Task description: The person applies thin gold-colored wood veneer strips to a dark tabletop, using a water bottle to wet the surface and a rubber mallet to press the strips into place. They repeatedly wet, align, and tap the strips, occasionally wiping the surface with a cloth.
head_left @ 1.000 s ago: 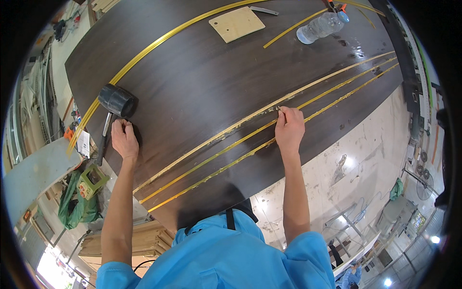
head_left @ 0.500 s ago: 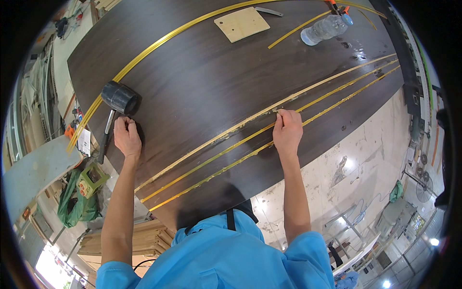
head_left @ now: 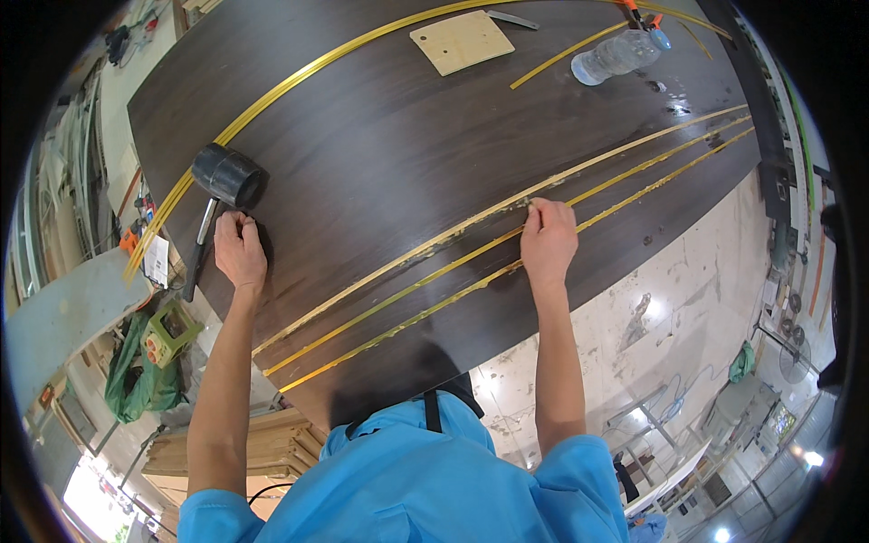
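Pinching narrowly, the right hand (head_left: 549, 240) touches residue (head_left: 509, 211) beside a pale strip (head_left: 588, 167).

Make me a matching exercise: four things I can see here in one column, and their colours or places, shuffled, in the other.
1. Mallet
2. Bottle
3. Small flat board
4. Right hand

A. Pale tan, four-cornered
B. Close to the pale yellow strip
C. Black head, near the left hand
D. Clear, with a blue cap

Pairs: 1-C, 2-D, 3-A, 4-B
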{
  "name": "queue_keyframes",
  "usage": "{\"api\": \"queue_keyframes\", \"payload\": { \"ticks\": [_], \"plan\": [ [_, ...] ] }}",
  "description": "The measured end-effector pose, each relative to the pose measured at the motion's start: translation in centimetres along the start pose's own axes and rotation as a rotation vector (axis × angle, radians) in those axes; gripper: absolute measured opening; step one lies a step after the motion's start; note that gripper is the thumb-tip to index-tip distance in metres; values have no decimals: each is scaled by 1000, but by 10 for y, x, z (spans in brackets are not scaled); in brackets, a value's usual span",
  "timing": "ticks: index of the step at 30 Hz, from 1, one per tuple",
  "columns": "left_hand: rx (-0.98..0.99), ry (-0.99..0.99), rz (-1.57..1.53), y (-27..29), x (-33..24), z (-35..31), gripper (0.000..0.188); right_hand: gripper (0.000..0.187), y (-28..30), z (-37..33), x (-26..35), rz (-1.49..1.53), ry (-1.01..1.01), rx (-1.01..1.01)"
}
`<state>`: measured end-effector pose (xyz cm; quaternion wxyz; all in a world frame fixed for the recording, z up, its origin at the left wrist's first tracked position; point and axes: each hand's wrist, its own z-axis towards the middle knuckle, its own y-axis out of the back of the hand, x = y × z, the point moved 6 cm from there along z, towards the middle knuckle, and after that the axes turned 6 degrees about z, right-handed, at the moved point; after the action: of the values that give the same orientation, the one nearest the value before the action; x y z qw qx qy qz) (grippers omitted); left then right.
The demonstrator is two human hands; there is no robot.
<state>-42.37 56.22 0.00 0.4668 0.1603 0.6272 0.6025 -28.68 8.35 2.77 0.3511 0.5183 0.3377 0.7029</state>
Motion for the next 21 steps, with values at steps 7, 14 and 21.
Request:
{"api": "queue_keyframes", "payload": {
  "ticks": [7,14,21],
  "plan": [
    [15,25,-1,1,-2,0,16,9,-14,-5,8,38,20,184],
    [5,13,-7,1,0,0,15,7,-14,-14,24,56,68,143],
    [-2,1,17,0,-1,0,15,7,-20,-35,45,175,129,169]
  ]
}}
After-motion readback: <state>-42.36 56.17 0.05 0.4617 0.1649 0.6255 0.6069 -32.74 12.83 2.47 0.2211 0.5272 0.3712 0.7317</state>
